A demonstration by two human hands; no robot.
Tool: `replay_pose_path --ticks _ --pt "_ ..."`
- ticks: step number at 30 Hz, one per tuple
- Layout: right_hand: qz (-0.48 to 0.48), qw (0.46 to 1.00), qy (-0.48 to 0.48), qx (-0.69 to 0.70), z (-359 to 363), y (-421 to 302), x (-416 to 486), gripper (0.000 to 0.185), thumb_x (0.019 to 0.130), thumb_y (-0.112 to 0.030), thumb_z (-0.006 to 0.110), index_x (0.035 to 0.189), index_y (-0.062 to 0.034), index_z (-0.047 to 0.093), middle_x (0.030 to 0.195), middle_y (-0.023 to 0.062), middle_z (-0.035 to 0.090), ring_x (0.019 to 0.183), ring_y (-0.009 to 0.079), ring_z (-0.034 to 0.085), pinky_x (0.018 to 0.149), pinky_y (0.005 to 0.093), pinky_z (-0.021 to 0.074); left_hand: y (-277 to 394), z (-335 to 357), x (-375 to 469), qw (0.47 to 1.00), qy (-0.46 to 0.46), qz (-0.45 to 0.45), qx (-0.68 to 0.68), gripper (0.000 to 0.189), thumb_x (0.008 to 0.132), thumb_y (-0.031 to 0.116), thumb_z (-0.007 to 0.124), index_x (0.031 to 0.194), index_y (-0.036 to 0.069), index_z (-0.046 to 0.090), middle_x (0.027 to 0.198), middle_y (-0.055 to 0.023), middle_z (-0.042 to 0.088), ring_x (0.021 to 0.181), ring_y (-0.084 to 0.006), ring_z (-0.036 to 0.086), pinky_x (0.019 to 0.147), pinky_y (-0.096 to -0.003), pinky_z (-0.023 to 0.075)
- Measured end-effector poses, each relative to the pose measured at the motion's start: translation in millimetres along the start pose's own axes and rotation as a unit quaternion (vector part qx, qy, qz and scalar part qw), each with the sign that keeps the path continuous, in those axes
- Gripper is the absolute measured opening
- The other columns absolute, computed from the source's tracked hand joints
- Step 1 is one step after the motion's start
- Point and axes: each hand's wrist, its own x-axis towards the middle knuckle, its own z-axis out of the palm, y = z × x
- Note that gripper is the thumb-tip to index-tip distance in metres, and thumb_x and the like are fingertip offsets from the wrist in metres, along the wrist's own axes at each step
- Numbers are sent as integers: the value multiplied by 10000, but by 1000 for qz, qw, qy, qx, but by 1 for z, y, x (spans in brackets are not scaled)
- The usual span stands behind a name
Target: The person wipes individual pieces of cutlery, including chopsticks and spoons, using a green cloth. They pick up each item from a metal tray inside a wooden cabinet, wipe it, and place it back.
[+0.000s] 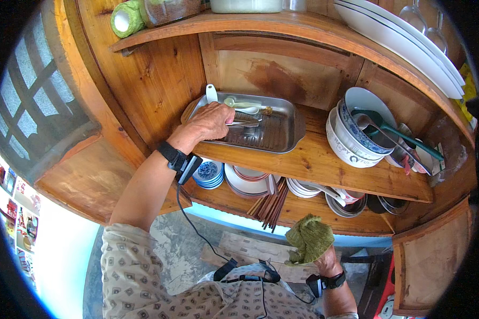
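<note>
My left hand (pixel 211 119) is over the left part of a rectangular metal tray (pixel 275 139) on the cabinet's middle shelf. Its fingers are curled around the end of a metal utensil (pixel 243 120); the palm side is hidden. Behind the knuckles the handle of a white plastic utensil (pixel 211 93) sticks up. Also in the tray lie a white spoon (pixel 247 110) and a pale green utensil (pixel 239 103). My right hand (pixel 328 259) is low, in front of the cabinet, holding a crumpled olive-green cloth (pixel 311 239).
Stacked bowls (pixel 355 147) with a green-handled ladle (pixel 411 139) stand right of the tray. On the shelf below are plates (pixel 243 179), blue-patterned dishes (pixel 208 171) and wooden chopsticks (pixel 269 207) jutting past the edge. An upper shelf (pixel 263 22) overhangs; cabinet doors (pixel 431 255) flank the opening.
</note>
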Motion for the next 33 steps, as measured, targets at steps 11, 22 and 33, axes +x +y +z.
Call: replay_pose_path --ticks 11,22,33 --pt "32 992 -23 120 -11 21 1 459 1009 -311 401 1395 -63 399 1426 144 439 1293 290 449 1091 465 359 -7 -18 -8 988 120 35 -93 70 812 40 633 826 -27 620 710 -159 605 677 -262 605 647 -364 475" --pt "56 993 -18 99 9 2 1 500 1007 -356 397 1411 -62 380 1427 143 436 1311 309 425 1081 465 374 19 -44 -32 899 121 -18 -420 79 916 98 621 924 21 630 732 -24 617 586 -87 551 520 -217 453" --pt "121 893 -137 411 59 -42 35 418 938 -95 563 1341 -47 463 1346 109 520 1198 222 536 1010 343 456 118 -26 -107 920 223 103 -307 111 895 69 645 923 -37 658 773 -77 679 677 -114 649 584 -256 532"
